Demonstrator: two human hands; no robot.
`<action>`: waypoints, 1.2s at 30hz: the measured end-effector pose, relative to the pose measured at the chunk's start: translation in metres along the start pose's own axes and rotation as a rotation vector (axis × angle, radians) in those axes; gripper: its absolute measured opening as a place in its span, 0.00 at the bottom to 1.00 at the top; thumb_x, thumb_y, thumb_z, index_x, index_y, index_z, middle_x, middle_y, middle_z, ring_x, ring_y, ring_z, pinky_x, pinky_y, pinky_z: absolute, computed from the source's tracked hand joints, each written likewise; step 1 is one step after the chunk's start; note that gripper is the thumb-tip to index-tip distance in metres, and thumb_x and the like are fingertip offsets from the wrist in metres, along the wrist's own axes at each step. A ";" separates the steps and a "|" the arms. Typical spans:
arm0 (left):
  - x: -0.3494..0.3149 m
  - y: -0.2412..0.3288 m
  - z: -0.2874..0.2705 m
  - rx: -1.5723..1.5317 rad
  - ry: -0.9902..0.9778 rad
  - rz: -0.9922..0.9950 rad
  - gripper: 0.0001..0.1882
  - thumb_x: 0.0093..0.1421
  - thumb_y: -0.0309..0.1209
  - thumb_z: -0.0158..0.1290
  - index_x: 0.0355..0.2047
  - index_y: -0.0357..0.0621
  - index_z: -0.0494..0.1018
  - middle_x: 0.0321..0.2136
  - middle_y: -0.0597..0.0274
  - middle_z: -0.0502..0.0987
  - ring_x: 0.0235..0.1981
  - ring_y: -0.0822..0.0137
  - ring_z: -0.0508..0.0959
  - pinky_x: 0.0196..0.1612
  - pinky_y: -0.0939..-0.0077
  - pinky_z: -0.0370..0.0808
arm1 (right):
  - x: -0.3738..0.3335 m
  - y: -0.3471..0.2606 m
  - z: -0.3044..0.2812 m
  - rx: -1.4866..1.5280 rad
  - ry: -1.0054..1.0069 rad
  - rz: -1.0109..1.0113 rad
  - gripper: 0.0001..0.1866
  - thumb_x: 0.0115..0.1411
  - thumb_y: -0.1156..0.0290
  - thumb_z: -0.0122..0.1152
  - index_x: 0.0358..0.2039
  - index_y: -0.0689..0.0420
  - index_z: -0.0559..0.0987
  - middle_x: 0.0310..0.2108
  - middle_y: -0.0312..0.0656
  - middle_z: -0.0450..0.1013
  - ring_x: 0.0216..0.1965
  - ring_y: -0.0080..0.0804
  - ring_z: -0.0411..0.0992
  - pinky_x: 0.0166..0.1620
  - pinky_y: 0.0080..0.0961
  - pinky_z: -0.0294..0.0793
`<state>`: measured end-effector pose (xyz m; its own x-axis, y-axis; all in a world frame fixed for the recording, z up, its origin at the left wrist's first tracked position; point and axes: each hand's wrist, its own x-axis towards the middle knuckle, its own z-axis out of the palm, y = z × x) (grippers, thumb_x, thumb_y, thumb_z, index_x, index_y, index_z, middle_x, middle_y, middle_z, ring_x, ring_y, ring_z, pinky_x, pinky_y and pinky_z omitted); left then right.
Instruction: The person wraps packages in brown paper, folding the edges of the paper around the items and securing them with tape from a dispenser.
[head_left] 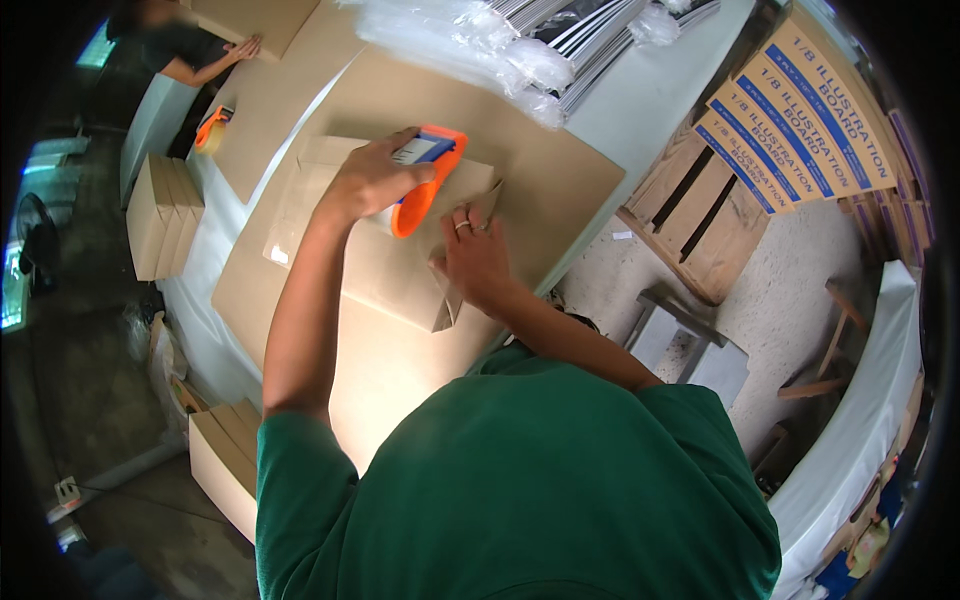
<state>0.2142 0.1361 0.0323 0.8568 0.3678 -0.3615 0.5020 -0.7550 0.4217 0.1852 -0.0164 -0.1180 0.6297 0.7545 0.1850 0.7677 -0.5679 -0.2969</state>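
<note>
My left hand (pixel 372 182) is clasping the tape dispenser (pixel 424 195); beside it, my right hand (pixel 474 258), half-spread, is resting on the carton (pixel 390 268), seemingly light, stiffish, best held by its ends.

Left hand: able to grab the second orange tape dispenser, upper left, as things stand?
Probably not: the left hand is already full, gripping a tape dispenser over the brown package. Nothing seems to block the way to the second dispenser, but it lies well off.

Pale floor (pixel 790 290) at right, slatted wooden pallet (pixel 735 243), grey stool (pixel 722 368), dark floor (pixel 70 400) and bright patches (pixel 14 292) at left
</note>
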 end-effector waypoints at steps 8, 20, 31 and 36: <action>0.028 -0.005 0.027 0.182 -0.301 -0.101 0.40 0.44 0.50 0.53 0.58 0.47 0.61 0.46 0.51 0.74 0.47 0.56 0.73 0.49 0.70 0.68 | 0.000 0.001 0.008 0.033 0.068 -0.003 0.36 0.48 0.49 0.60 0.49 0.64 0.66 0.51 0.52 0.62 0.55 0.47 0.58 0.48 0.44 0.60; 0.036 0.021 0.020 0.425 -0.300 -0.118 0.32 0.45 0.53 0.52 0.50 0.54 0.69 0.44 0.59 0.75 0.47 0.59 0.74 0.49 0.70 0.68 | 0.003 -0.001 -0.003 0.066 -0.013 0.014 0.34 0.47 0.53 0.63 0.48 0.64 0.66 0.51 0.53 0.62 0.54 0.48 0.59 0.51 0.41 0.62; 0.039 0.015 0.025 0.478 -0.303 -0.085 0.30 0.41 0.51 0.58 0.44 0.52 0.75 0.44 0.62 0.75 0.47 0.62 0.74 0.48 0.68 0.70 | 0.004 0.003 -0.005 0.227 0.127 0.055 0.35 0.41 0.56 0.69 0.45 0.62 0.65 0.44 0.49 0.64 0.49 0.46 0.63 0.47 0.36 0.67; 0.024 0.003 0.026 0.472 -0.303 -0.054 0.34 0.40 0.52 0.57 0.49 0.53 0.71 0.45 0.60 0.75 0.47 0.60 0.74 0.49 0.67 0.70 | 0.003 -0.001 -0.008 0.248 0.094 0.080 0.35 0.40 0.55 0.69 0.44 0.62 0.64 0.45 0.49 0.64 0.49 0.44 0.63 0.47 0.36 0.66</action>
<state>0.2334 0.1288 0.0033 0.7243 0.2926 -0.6243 0.3772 -0.9261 0.0036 0.1869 -0.0159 -0.1098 0.7045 0.6700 0.2340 0.6695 -0.5181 -0.5323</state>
